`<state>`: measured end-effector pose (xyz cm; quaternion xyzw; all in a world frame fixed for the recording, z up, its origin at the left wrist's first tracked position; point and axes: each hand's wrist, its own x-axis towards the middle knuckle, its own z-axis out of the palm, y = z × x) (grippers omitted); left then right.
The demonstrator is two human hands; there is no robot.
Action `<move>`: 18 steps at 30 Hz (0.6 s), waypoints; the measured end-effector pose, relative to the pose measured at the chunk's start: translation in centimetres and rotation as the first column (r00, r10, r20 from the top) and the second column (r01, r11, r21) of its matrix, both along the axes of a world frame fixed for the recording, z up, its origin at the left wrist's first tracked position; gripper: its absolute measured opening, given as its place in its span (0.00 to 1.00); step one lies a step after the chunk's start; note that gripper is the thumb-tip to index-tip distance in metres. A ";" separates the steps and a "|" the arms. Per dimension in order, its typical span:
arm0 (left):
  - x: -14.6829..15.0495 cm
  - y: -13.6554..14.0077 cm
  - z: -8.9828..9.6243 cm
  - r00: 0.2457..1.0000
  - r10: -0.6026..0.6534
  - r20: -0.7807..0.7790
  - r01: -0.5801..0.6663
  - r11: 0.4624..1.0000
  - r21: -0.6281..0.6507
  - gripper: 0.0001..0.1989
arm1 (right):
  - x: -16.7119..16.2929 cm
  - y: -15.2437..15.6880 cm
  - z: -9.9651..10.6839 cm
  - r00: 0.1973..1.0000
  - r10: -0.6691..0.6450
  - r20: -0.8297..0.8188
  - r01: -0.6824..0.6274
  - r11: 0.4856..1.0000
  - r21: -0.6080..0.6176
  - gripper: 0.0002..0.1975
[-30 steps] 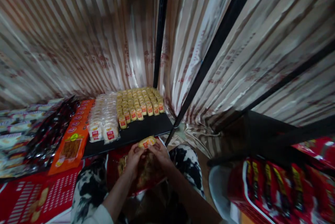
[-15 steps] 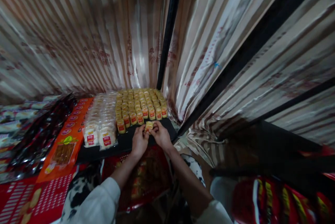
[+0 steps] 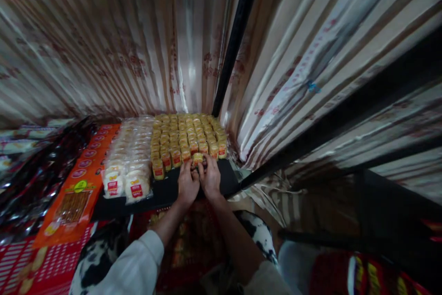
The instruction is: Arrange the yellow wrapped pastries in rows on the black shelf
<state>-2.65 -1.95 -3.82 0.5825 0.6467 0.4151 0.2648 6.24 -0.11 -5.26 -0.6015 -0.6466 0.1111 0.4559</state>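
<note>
A small yellow snack packet is held between both my hands, close to the front row of the block of like yellow packets. My left hand has its fingers closed on the packet's left side. On its right side, the fingers of my right hand grip it too. Several packets in the front row stand upright, with red labels facing me. Left of them, rows of white packaged snacks in clear wrap stand on the same black shelf.
An orange snack bag lies left of the white packets, beside dark shiny packages. Below my arms is a red container with more packets. Black metal posts stand before a striped curtain. Red bags sit lower right.
Both hands have moved forward with the yellow packet, up to the front row. My view has shifted slightly, so the posts at right appear further right.
</note>
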 end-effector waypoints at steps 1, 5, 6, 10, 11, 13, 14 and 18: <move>0.0 0.0 -0.1 1.000 0.000 0.006 0.000 1.000 0.004 0.20 | -0.1 0.1 0.0 1.000 -0.004 -0.011 0.004 1.000 0.000 0.17; 0.1 0.0 -0.6 1.000 0.013 0.017 -0.013 1.000 0.004 0.22 | -0.5 0.2 -0.2 0.997 -0.027 -0.077 0.026 0.999 -0.023 0.18; 0.1 0.0 -0.8 1.000 0.019 0.017 -0.019 1.000 0.008 0.22 | -0.6 0.2 -0.3 0.994 -0.031 -0.100 0.028 0.999 -0.033 0.17; -0.1 0.0 -1.8 1.000 0.020 0.018 -0.022 0.996 0.086 0.21 | -0.7 0.0 -1.0 0.992 -0.001 -0.124 -0.004 0.999 -0.043 0.11; -0.1 -0.1 -2.1 1.000 0.014 0.014 -0.015 0.994 0.111 0.21 | -0.7 0.0 -1.1 0.995 0.009 -0.101 -0.012 0.999 -0.031 0.10; -0.2 -0.1 -2.5 1.000 -0.002 -0.010 0.003 0.989 0.149 0.21 | -0.6 -0.1 -1.3 0.999 0.010 -0.037 -0.011 1.000 -0.008 0.12; -0.3 -0.1 -2.6 1.000 -0.005 -0.028 0.009 0.988 0.157 0.21 | -0.6 -0.2 -1.3 1.000 0.008 -0.008 -0.008 1.000 -0.006 0.13; -0.7 -0.2 -3.1 0.995 0.025 -0.101 -0.012 0.992 0.127 0.21 | -0.6 -0.3 -1.4 0.997 0.074 0.032 -0.073 0.997 -0.034 0.17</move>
